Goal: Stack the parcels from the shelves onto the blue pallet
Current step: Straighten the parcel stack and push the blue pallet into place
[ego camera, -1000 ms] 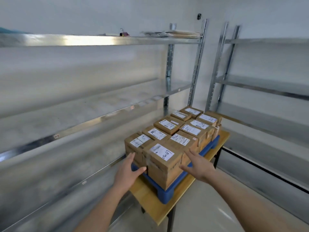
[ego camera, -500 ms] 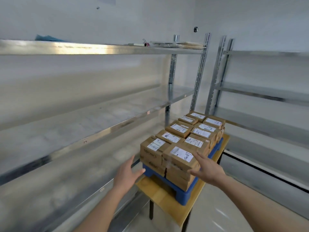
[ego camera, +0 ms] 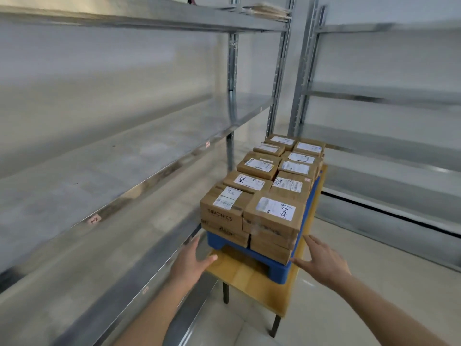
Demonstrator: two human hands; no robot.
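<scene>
Your left hand (ego camera: 190, 262) hangs in the air with its fingers straight and loose, holding nothing. It sits just beside the near left corner of the blue pallet (ego camera: 279, 270). Your right hand (ego camera: 321, 260) is the same, spread out and holding nothing, near the pallet's right corner. Neither hand touches a box.

A second ago your hands were right up by the front box, one on each side, as if you had just set it down. Now they have pulled back and dropped lower, and you have stepped away a little, so the stack looks farther off.

From your head camera, the parcels (ego camera: 272, 186) sit on the blue pallet in two long rows, and at the front you can see two layers. Each box has a white label on top. The front box (ego camera: 273, 216) with the handwritten numbers sits square on the one under it. The pallet rests on a small wooden tabletop (ego camera: 252, 280) with dark legs.

The metal shelves (ego camera: 139, 156) on your left and the shelves (ego camera: 384, 146) on your right show no parcels that I can see. Only some flat papers (ego camera: 267, 11) lie on the top shelf.

So I think the last box is placed and the job is done, or nearly done.
</scene>
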